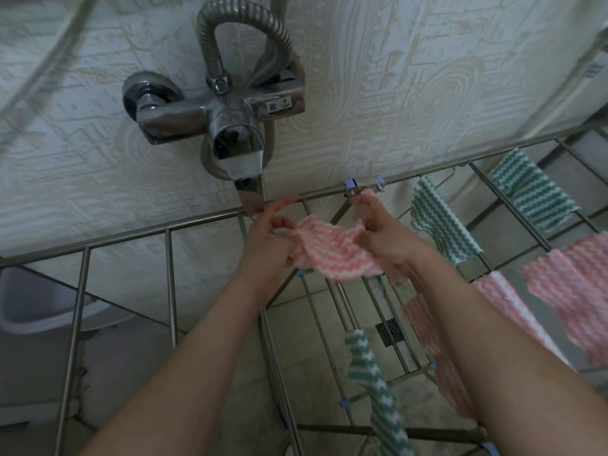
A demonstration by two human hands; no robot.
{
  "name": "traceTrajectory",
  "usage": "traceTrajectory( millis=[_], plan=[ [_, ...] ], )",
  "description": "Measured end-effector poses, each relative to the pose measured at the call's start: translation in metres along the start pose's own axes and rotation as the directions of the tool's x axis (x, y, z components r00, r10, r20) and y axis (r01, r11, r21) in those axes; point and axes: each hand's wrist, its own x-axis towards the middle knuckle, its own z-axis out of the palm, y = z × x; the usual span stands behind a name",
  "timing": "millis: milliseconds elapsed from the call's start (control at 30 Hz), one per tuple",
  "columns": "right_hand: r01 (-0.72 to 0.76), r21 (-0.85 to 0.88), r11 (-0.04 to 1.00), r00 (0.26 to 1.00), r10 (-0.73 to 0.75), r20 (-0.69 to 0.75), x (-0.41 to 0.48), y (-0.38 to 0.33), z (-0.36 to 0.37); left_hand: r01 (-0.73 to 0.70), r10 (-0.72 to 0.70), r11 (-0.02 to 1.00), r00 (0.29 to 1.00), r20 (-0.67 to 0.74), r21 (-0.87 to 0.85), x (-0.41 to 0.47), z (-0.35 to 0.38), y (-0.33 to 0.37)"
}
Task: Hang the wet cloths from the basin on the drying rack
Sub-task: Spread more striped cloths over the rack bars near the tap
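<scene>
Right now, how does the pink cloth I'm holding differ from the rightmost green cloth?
The pink cloth is crumpled between the left hand and right hand; the green cloth hangs spread over the rack. The pink cloth is pink-and-white striped, the green cloth green-and-white. Both have wavy stripes.

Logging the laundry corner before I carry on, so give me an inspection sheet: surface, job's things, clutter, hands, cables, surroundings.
Surface: metal drying rack; its left rods are bare.
Job's things: pink cloth held over the rack's middle, not yet draped; green cloths and hung pink cloths hang on the right and lower rods; basin at lower left, contents hidden.
Clutter: nothing seen.
Hands: left hand and right hand each pinch an end of the pink cloth.
Cables: no cable; a metal shower hose loops above the tap.
Surroundings: patterned wall; floor drain under the rack.
</scene>
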Motion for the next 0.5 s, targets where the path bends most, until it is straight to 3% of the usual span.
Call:
traceTrajectory(
  millis=[100,167,233,333,433,500],
  plan=[
    [0.022,0.285,0.958,0.999,-0.008,-0.050,0.001,0.001,-0.003,0.001,-0.001,1.000,1.000,-0.025,-0.015,0.003,-0.002,0.005],
    [0.003,0.534,0.845,0.995,0.052,-0.087,0.002,-0.002,-0.003,-0.016,0.020,0.996,0.999,-0.048,0.084,0.001,-0.001,0.008],
    [-0.030,0.607,0.794,0.988,0.117,-0.104,-0.001,-0.005,0.000,-0.040,0.051,0.983,0.997,-0.057,0.180,-0.004,0.000,0.009],
    [-0.107,0.278,0.955,0.979,0.150,-0.139,-0.009,-0.002,0.003,-0.057,0.067,0.910,0.998,-0.010,0.411,-0.017,0.000,0.005],
    [-0.266,0.089,0.960,0.961,0.272,-0.053,-0.009,0.008,0.010,-0.044,-0.072,0.574,0.992,0.104,0.818,-0.016,-0.006,-0.013],
    [-0.348,-0.029,0.937,0.938,0.348,-0.001,-0.006,0.012,0.015,-0.029,-0.233,0.441,0.961,0.146,0.897,-0.015,-0.007,-0.023]
  ],
)
